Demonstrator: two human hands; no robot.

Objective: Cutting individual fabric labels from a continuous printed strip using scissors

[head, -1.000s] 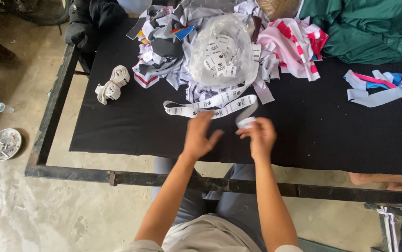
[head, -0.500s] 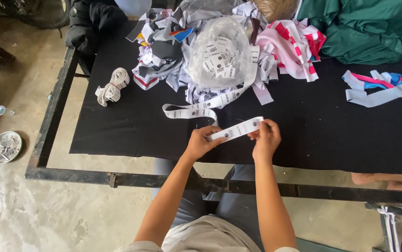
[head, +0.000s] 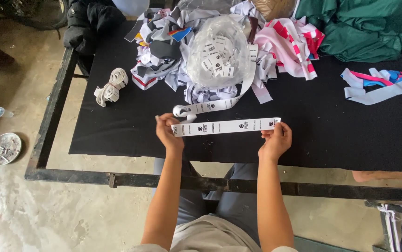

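White label strip (head: 226, 126) is getting held flat and taut just above the desk (head: 331, 135), near its front edge. Left hand (head: 168, 134) is pinching the 9 o'clock end, right hand (head: 275, 140) pinching the 3 o'clock end. Looks like one length is pulled out straight, w/ nothing cut or folded yet afaict. More strip (head: 210, 106) is trailing at 12 o'clock toward the clear bag of labels (head: 217, 51) and the fabric scrap pile (head: 163, 56). Elastic bundle (head: 110, 87) is sitting at 10 o'clock. Can't tell if the held strip is connected to that trailing one. Green cloth (head: 364, 25) is getting cut off at the top edge.
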